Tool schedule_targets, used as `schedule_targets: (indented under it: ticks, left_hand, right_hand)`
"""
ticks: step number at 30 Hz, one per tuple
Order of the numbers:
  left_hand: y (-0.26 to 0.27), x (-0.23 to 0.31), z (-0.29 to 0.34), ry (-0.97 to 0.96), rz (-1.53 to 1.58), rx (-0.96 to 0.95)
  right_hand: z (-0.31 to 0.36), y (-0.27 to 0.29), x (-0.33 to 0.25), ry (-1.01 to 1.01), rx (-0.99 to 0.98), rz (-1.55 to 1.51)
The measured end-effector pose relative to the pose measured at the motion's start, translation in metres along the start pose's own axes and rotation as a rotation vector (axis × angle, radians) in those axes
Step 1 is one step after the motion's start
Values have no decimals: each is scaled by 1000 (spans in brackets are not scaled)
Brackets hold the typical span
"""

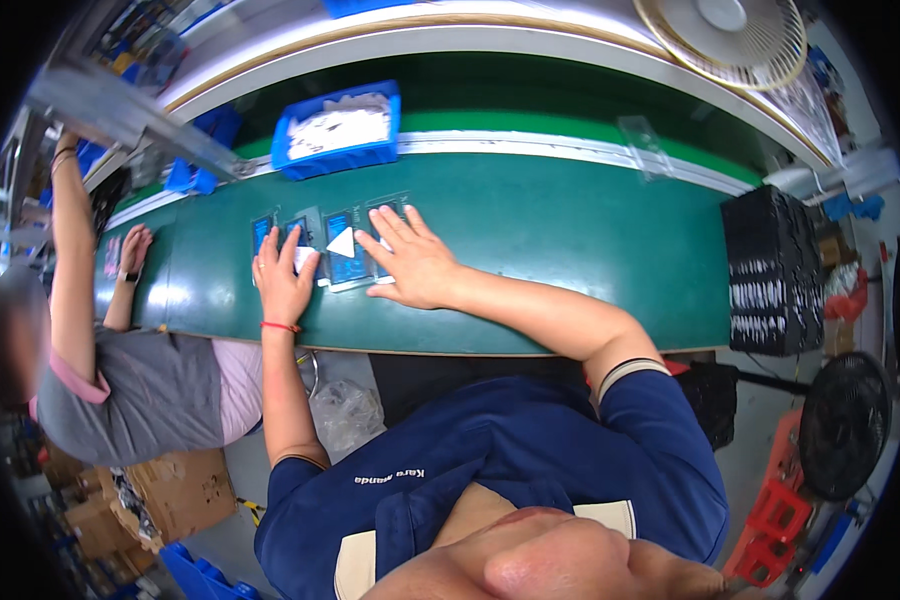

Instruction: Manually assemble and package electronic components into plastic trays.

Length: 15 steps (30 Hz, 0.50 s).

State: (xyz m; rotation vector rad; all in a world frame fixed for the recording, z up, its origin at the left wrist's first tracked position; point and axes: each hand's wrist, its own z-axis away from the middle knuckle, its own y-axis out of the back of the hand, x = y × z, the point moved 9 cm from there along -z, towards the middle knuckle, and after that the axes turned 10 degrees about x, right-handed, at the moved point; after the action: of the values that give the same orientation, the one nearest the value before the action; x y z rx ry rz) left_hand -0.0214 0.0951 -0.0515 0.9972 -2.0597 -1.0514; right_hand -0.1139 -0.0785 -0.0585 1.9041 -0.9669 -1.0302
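Observation:
Several flat, clear-edged packs with blue faces lie in a row on the green table. My left hand (286, 278) is spread over the left packs, fingertips on them; a blue pack (261, 230) shows beyond its fingers. A small white piece (302, 258) lies between its thumb and index finger; whether they grip it I cannot tell. The middle pack (346, 270) bears a white triangle (341, 243) and lies between my hands. My right hand (413, 264) rests flat, fingers apart, on the rightmost pack, covering most of it.
A blue bin (342, 158) of white pieces stands beyond the packs on the green table (570, 260). Clear plastic (643, 145) lies at the back rail. Stacked black trays (773, 270) stand at the right end, near a black fan (846, 425). A co-worker (140, 385) works at left.

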Motion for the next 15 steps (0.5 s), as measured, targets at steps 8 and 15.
schedule_targets:
  ticks: [8,15]
  left_hand:
    - [9,-155,-26,69,103,73]
    - [38,-113,-12,-57,-54,186]
  right_hand:
    - [-83,-36,-44,42,224,-377]
    - [51,151,82,-106,494,96]
